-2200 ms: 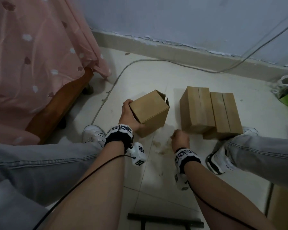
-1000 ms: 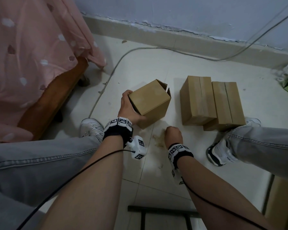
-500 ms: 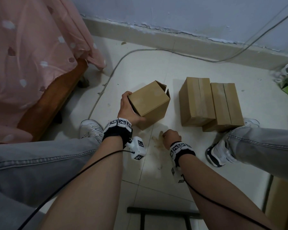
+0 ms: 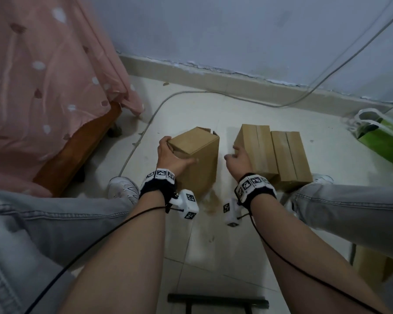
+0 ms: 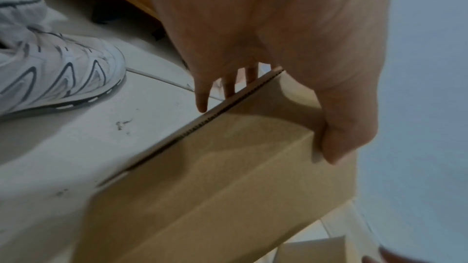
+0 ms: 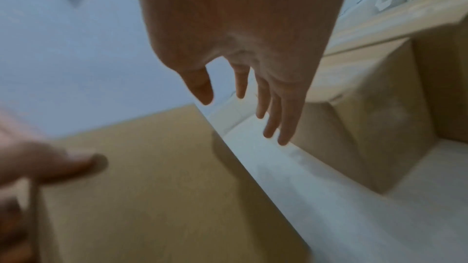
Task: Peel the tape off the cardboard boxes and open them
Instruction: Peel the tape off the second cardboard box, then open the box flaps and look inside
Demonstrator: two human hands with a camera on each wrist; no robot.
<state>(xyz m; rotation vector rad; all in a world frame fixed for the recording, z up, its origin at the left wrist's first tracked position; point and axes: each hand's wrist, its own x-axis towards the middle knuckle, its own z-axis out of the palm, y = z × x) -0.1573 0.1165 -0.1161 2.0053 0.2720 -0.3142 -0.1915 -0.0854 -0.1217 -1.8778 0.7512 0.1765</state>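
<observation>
A plain brown cardboard box (image 4: 196, 152) stands tilted on the floor, one flap loose at its far top. My left hand (image 4: 170, 154) grips its near left top corner. In the left wrist view the thumb (image 5: 336, 141) presses the box (image 5: 228, 187) face and the fingers curl behind the edge. Two taped boxes (image 4: 255, 148) (image 4: 290, 155) lie side by side to the right. My right hand (image 4: 236, 158) hovers with fingers spread in the gap beside the nearer taped box and holds nothing. In the right wrist view its straight fingers (image 6: 268, 115) point at the floor between the held box (image 6: 164, 187) and a taped box (image 6: 367, 127).
Wooden furniture under a pink cloth (image 4: 43, 98) stands at the left. A grey cable (image 4: 145, 125) runs along the floor. A green bag (image 4: 383, 137) sits far right, white shoes (image 4: 123, 189) by my knees, a dark bar (image 4: 216, 302) nearest me. A brownish patch (image 4: 210, 200) marks the tiles.
My right hand rose from the floor, where its fingers were curled, up to the taped boxes and spread its fingers. The box in my left hand now stands more upright.
</observation>
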